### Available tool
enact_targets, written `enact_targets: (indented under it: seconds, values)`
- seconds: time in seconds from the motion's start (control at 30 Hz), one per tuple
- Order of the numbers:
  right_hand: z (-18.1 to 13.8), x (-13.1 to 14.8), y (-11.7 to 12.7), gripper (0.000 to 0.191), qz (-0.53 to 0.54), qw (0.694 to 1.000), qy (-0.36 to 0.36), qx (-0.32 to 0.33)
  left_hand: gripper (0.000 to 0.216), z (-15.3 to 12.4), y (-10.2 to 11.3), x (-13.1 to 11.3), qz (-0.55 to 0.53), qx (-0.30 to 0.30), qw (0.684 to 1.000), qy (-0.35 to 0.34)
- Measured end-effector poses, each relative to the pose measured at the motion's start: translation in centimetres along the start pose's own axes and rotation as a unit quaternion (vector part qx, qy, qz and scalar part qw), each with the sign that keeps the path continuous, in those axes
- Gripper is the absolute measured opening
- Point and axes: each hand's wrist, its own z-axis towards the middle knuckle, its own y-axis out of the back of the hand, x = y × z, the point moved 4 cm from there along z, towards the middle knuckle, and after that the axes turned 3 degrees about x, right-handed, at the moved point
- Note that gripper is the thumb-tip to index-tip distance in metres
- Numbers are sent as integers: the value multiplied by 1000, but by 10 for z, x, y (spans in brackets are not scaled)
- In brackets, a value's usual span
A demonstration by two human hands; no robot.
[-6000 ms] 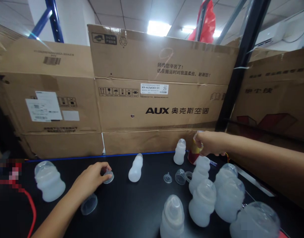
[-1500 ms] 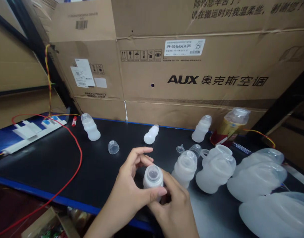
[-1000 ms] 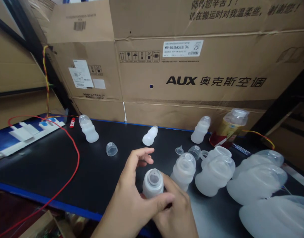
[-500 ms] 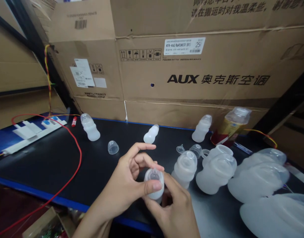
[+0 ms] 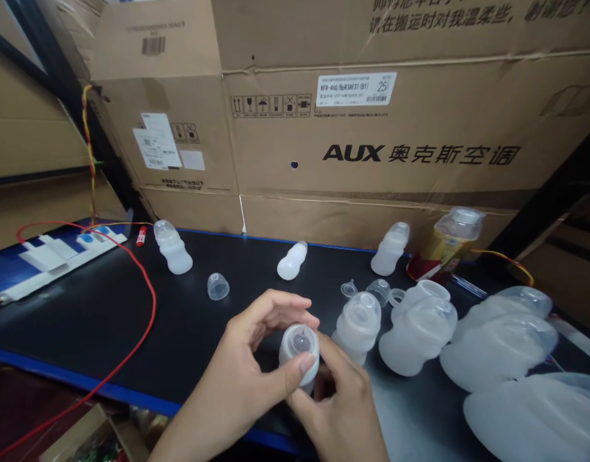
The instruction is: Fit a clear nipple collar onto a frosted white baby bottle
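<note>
Item: small bottle [image 5: 299, 350], translucent white, held over the near edge of the worktop [image 5: 131, 321]. Mouth and teat face up toward the camera, so its long axis runs roughly from the palms toward the viewer, tilted slightly away.

Left hand [image 5: 249, 378]: fingers [image 5: 295, 301] arched over the bottle's top, thumb pressed on its near rim. Closed on the bottle's upper part.

Right hand [image 5: 340, 410]: wrapped about the bottle's lower body from beneath and to the right; fingers folded narrow around it. Both hands touch the bottle; the left sits on the top, the right carries the base.

Just right of the fingers: capped bottle [image 5: 356, 327], upright, near but apart. Beyond it, a cluster of larger bottles [image 5: 417, 337], some tipped, running off to the right.

Ahead of the fingers: loose teat [image 5: 348, 289] and clear ring [image 5: 379, 292], side by side.

Ahead and left: clear cap [image 5: 217, 286], alone.

Farther ahead: lying bottle [image 5: 292, 260], upright bottle [image 5: 390, 249], can [image 5: 444, 247] at the cardboard boxes [image 5: 372, 154].

Far left: one bottle [image 5: 172, 247], red cable [image 5: 141, 321], power strip [image 5: 54, 260].
</note>
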Motion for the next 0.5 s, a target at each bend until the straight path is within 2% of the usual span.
enact_targets:
  seconds: [0.1, 0.17, 0.37, 0.5]
  values:
    - [1, 0, 0, 35, 11, 1000, 7, 1, 33, -3, 0, -9, 88, -56, 993, -50]
    - [1, 0, 0, 38, 5, 1000, 9, -5, 31, -3, 0, -14, 129, -69, 987, -71]
    - [0, -3, -1, 41, 9, 1000, 11, -1, 19, 2, -1, -22, 143, -54, 987, -53]
    - [0, -3, 1, 36, -5, 1000, 14, 2, 10, 9, -1, -26, 136, -26, 990, -12]
